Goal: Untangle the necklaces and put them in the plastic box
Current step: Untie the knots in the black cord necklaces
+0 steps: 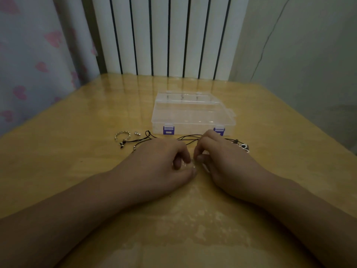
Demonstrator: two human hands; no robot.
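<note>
Glossy wooden counter. White ribbed radiator behind far edge. Curtain with pink hearts at left. Plain wall at right.

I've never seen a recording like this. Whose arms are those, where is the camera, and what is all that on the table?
There is no machine here: a person wears one camera on the head, looking down at their own hands. The left hand and right hand meet fingertip to fingertip, pinching something small; it is too dim to say exactly what. Thin black necklace cords trail from under them across the glossy wooden table. Behind lies a closed clear plastic box with purple latches. A silver twisted ring sits at the left, a silver pendant at the right.
</note>
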